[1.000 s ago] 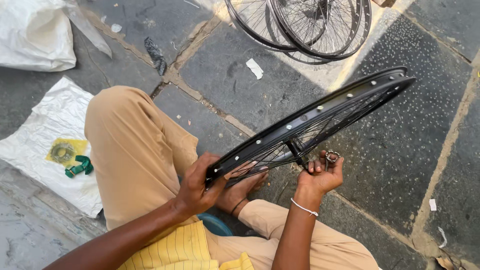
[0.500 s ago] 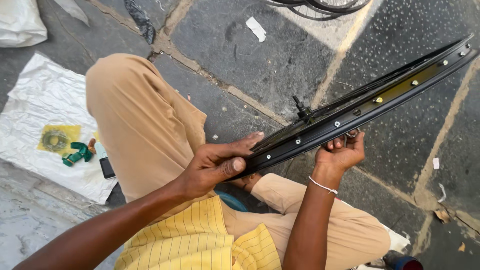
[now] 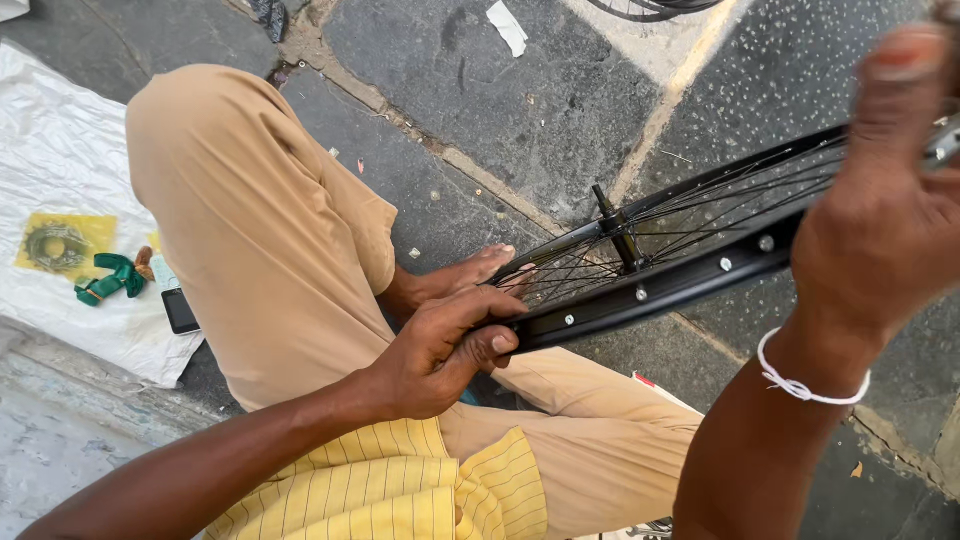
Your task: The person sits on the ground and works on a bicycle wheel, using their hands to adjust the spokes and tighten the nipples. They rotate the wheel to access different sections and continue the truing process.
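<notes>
A black bicycle wheel rim (image 3: 660,290) with thin spokes and a hub axle (image 3: 618,228) is held edge-up above my lap. My left hand (image 3: 440,350) grips the rim's near end, thumb pressed on its inner face. My right hand (image 3: 880,220) is raised close to the camera at the right, gripping the rim's far part; a white string bracelet (image 3: 800,382) circles that wrist. What its fingertips pinch is cut off by the frame edge. My bare foot (image 3: 470,275) rests under the spokes.
I sit cross-legged in tan trousers (image 3: 260,230) on grey stone paving (image 3: 500,120). A white plastic sheet (image 3: 60,160) at the left carries a sprocket on yellow card (image 3: 55,245), a green strip (image 3: 110,280) and a small dark phone (image 3: 180,312). Another wheel (image 3: 650,8) lies at the top.
The view has closed in and my right hand has risen along the rim toward the camera. The wheel has turned in my hands, so the hub and spokes show again. My left hand keeps its grip.
</notes>
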